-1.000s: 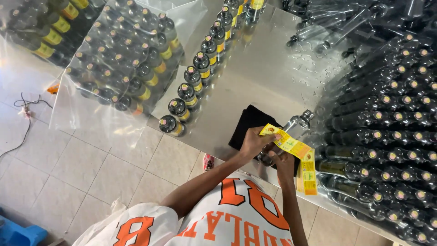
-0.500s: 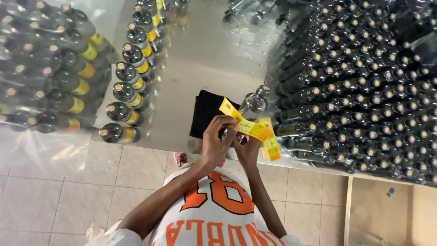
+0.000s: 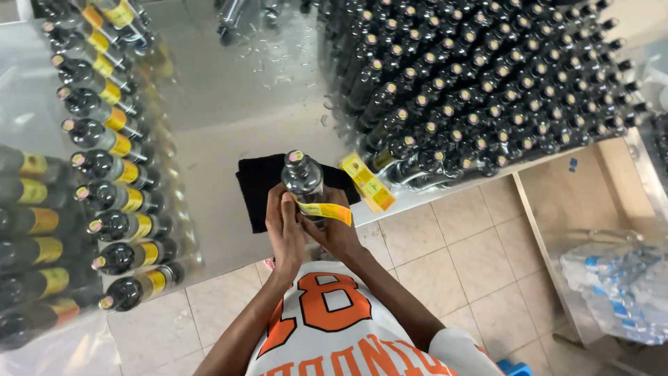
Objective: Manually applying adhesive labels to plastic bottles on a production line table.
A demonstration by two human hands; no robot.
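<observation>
Landmark: the dark bottle (image 3: 303, 182) standing upright at the near edge of the worktop (image 3: 229, 104); every place below is told from it.
Bottle footing: it stands on a black cloth (image 3: 254, 188), likely as padding so the glass neither slips nor knocks on the metal.
Left hand (image 3: 284, 230): pressed flat against the bottle's near side, fingers upright, thumb on the label end; grip closed on bottle and label together, probably to steady it.
Right hand (image 3: 337, 233): just right of the bottle, grip pinched on the yellow label (image 3: 325, 210), which runs out taut to the right so it can lie smooth.
Spare labels: a yellow strip (image 3: 367, 182) lies just right of the bottle, within easy reach.
Labelled bottles (image 3: 115, 184): rows lying on their sides, well left of the bottle, yellow bands showing.
Unlabelled bottles (image 3: 480, 83): a dense upright block beyond and right of it.
Water pack (image 3: 616, 282): far right, on the floor.
</observation>
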